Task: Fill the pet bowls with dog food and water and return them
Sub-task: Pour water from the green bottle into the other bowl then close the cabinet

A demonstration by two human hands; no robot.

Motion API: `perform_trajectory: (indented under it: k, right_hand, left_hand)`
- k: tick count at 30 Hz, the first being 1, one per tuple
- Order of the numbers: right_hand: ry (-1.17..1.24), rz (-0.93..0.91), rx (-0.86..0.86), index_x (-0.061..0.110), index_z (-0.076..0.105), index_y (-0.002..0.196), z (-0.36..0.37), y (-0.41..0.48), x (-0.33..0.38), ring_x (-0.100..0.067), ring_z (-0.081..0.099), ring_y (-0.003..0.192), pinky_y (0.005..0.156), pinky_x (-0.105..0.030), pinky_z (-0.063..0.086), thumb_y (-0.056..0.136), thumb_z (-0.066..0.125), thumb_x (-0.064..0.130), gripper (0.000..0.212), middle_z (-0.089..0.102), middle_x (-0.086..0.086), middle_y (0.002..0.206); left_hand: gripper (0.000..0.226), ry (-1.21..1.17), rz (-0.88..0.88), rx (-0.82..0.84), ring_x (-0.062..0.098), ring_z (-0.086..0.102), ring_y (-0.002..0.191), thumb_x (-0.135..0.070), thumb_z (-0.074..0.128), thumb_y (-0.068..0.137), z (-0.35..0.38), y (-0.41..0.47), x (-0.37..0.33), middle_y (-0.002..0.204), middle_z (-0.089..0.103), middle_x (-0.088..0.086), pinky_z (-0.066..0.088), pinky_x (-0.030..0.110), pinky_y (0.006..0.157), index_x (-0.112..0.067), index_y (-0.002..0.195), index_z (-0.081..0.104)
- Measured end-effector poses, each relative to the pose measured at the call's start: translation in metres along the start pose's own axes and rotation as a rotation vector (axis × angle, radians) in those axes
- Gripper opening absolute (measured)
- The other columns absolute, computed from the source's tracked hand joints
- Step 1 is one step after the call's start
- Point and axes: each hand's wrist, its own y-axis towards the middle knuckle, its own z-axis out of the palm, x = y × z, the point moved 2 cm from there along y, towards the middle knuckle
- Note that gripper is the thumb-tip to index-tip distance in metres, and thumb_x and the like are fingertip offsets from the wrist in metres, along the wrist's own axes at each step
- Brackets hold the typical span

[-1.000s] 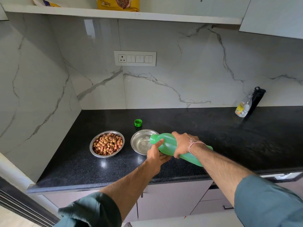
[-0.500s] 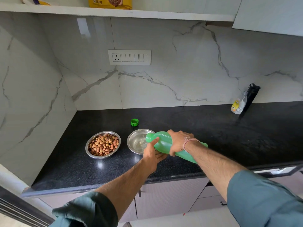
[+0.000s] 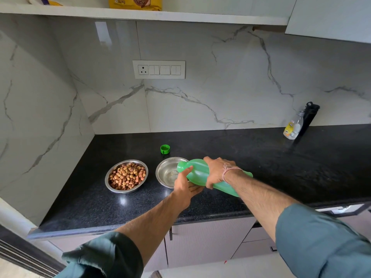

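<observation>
Little has moved: green bottle (image 3: 197,174) stays tipped, mouth over the water bowl (image 3: 164,171) on the counter (image 3: 281,167). Right hand (image 3: 217,171) wraps its middle, left hand (image 3: 185,187) pinches the neck; kibble bowl (image 3: 107,178) just left.

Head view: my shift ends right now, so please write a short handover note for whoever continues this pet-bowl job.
Right hand grips the green bottle around its middle. The bottle is tipped, with its open mouth over the water bowl.
Left hand steadies the neck end, thumb on the side, fingers beneath.
The food bowl sits left of the water bowl and holds kibble. The green cap lies behind the bowls on the black counter.
Done: food bowl filled, bottle uncapped.
Left: finish the water (level hard to judge), recap the bottle, return both bowls.
</observation>
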Motion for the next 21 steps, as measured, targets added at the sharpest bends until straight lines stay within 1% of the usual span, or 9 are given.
perform_trajectory:
  k: [11, 18, 21]
  right_hand:
    - [-0.007, 0.003, 0.006, 0.032, 0.031, 0.144, -0.0010, -0.0004, 0.0018, -0.033, 0.061, 0.114, 0.095, -0.047, 0.051, 0.060, 0.087, 0.036, 0.101, 0.056, -0.007, 0.130]
    - [-0.012, 0.004, 0.004, 0.032, 0.032, 0.144, -0.0022, -0.0015, 0.0016, -0.033, 0.061, 0.115, 0.094, -0.047, 0.050, 0.060, 0.086, 0.036, 0.099, 0.056, -0.007, 0.130]
    - [-0.014, 0.004, 0.005, 0.032, 0.032, 0.144, -0.0023, -0.0016, 0.0018, -0.032, 0.061, 0.115, 0.094, -0.047, 0.051, 0.060, 0.086, 0.036, 0.101, 0.056, -0.007, 0.130]
  left_hand:
    - [0.060, 0.010, 0.000, 0.004, 0.033, 0.075, 0.097, -0.046, 0.066, 0.090, 0.0002, -0.0017, -0.0004, 0.111, 0.075, 0.019, 0.059, 0.042, 0.089, -0.004, 0.133, 0.059]
    - [0.052, 0.005, 0.004, 0.000, 0.034, 0.075, 0.097, -0.043, 0.066, 0.091, 0.0009, -0.0025, -0.0007, 0.106, 0.076, 0.019, 0.059, 0.042, 0.090, -0.004, 0.126, 0.062]
    - [0.051, 0.005, 0.004, -0.001, 0.034, 0.074, 0.098, -0.044, 0.065, 0.091, 0.0012, -0.0021, 0.0000, 0.106, 0.075, 0.019, 0.058, 0.043, 0.094, -0.005, 0.124, 0.062]
